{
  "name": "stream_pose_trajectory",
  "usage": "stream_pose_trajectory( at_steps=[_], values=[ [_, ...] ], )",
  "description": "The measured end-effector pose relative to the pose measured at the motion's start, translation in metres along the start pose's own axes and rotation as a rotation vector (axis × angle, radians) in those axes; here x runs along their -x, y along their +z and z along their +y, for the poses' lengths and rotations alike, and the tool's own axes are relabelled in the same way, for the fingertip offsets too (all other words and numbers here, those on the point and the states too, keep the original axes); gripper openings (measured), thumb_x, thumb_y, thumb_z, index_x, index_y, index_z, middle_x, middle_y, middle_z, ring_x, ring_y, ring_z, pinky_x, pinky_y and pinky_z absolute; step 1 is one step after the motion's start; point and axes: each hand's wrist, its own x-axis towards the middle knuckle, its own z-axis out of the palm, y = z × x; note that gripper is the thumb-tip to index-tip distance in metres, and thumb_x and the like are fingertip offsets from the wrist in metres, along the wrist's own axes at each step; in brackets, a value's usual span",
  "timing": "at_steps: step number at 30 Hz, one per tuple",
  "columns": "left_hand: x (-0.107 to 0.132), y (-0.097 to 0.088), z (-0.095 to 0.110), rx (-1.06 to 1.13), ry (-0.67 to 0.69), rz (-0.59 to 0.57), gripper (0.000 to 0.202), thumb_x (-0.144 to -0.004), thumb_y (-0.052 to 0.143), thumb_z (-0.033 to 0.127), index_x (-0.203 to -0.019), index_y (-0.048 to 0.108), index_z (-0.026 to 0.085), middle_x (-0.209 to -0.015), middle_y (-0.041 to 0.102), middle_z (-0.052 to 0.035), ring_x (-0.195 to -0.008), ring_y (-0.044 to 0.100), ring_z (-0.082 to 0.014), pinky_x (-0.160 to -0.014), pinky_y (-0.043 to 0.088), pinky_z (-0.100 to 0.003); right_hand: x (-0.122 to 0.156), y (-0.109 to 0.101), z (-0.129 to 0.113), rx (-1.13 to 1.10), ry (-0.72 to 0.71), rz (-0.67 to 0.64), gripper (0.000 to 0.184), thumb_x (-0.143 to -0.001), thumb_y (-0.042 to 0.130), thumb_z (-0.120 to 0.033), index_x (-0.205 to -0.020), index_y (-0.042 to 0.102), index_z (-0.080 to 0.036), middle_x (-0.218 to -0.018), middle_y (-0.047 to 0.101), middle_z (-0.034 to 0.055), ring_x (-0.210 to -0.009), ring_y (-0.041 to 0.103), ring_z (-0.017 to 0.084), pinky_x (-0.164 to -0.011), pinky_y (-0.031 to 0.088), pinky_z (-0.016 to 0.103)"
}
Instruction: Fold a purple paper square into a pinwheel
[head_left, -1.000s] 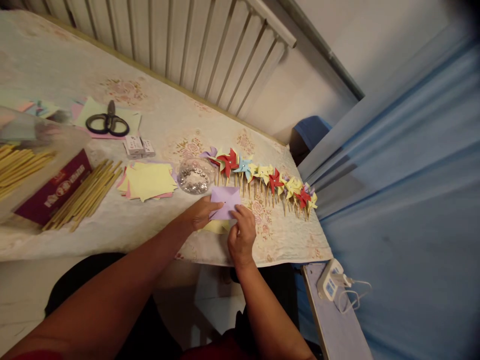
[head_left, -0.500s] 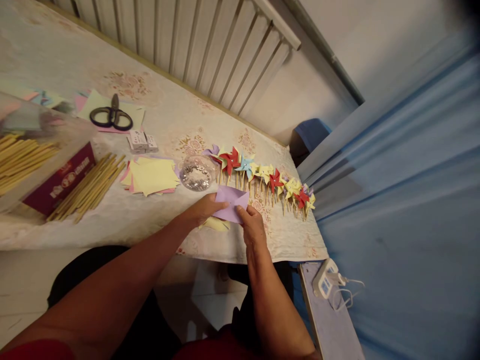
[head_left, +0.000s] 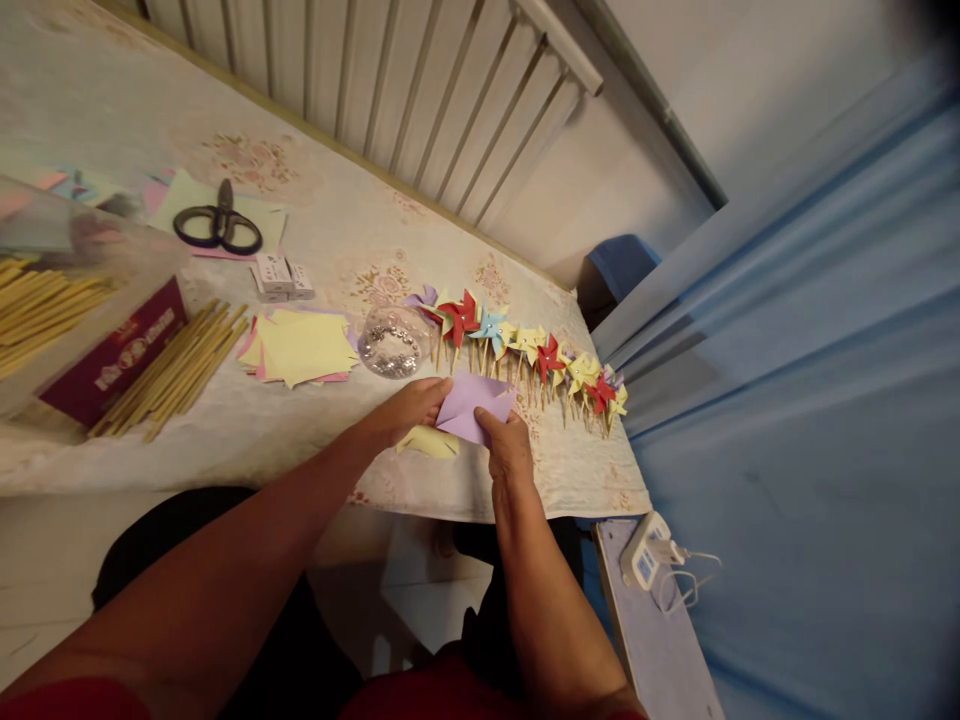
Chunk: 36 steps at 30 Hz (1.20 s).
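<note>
Big picture first: a blue curtain [head_left: 787, 420] fills the right side, and beside it runs the counter [head_left: 322, 210] under its flowered cloth. Along the far right stretches a row of pinwheels [head_left: 529, 345], with a bundle of sticks [head_left: 172, 375] over at the left and a stack of paper [head_left: 304, 350] nearer the middle. And here are the hands! The left hand [head_left: 412, 410] has its grip pinching the left corner of a purple sheet [head_left: 471, 405]; the right hand [head_left: 511, 445] clamps the opposite side, thumb on top. The sheet sits over the counter's near part, a yellow piece [head_left: 427, 442] just below it. Slits show near its corners, so my call is the square is being readied for shaping into blades; that calls for drawing alternate corners to the middle while one thumb pins them. Just beyond, a clear dish [head_left: 392, 346] holds small shiny pieces [head_left: 388, 369].
</note>
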Motion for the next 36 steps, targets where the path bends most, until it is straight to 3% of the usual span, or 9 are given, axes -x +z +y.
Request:
stream_pose_trajectory(
  at_steps=[7, 15, 25, 30, 36],
  values=[
    [0.008, 0.004, 0.017, -0.019, -0.011, 0.048, 0.049, -0.071, 0.076, 0.057, -0.088, 0.061, 0.014, -0.079, 0.067, -0.0041, -0.067, 0.063, -0.0131, -0.069, 0.052, -0.029, -0.002, -0.008, -0.003, -0.038, -0.055, 0.046, 0.029, -0.057, 0.081, -0.027, -0.08, 0.069, -0.015, -0.069, 0.073, -0.0009, -0.059, 0.064, 0.014, -0.059, 0.052, 0.025],
    [0.001, 0.001, 0.008, -0.053, 0.008, 0.115, 0.031, -0.064, 0.075, 0.032, -0.084, 0.058, 0.016, -0.065, 0.061, 0.0027, -0.055, 0.056, -0.0105, -0.056, 0.042, -0.024, 0.001, -0.003, -0.001, 0.018, -0.034, 0.046, 0.028, -0.057, 0.082, -0.027, -0.079, 0.07, -0.015, -0.068, 0.073, -0.0006, -0.06, 0.065, 0.016, -0.059, 0.052, 0.026],
    [0.005, 0.007, 0.015, -0.16, 0.074, 0.159, 0.016, -0.066, 0.067, 0.024, -0.075, 0.057, 0.016, -0.057, 0.056, 0.0049, -0.051, 0.052, -0.0093, -0.053, 0.039, -0.023, 0.007, 0.004, -0.004, -0.036, 0.012, 0.018, 0.035, -0.055, 0.082, -0.026, -0.086, 0.071, -0.015, -0.074, 0.075, 0.0, -0.065, 0.067, 0.017, -0.066, 0.055, 0.027],
    [0.005, 0.008, 0.015, -0.155, 0.063, 0.148, 0.021, -0.07, 0.069, 0.027, -0.083, 0.057, 0.017, -0.064, 0.061, 0.0028, -0.054, 0.057, -0.0108, -0.056, 0.045, -0.025, 0.004, 0.003, -0.001, -0.015, 0.02, 0.096, 0.035, -0.055, 0.081, -0.029, -0.085, 0.07, -0.015, -0.072, 0.073, -0.0008, -0.064, 0.066, 0.016, -0.064, 0.054, 0.028],
    [0.004, 0.005, 0.012, -0.114, 0.156, 0.044, 0.031, -0.069, 0.072, 0.028, -0.09, 0.052, 0.019, -0.091, 0.071, -0.0033, -0.069, 0.065, -0.0134, -0.066, 0.051, -0.028, 0.002, 0.001, -0.006, -0.008, -0.005, 0.152, 0.036, -0.054, 0.08, -0.03, -0.086, 0.07, -0.015, -0.073, 0.073, -0.0001, -0.067, 0.066, 0.017, -0.061, 0.053, 0.027]
  ],
)
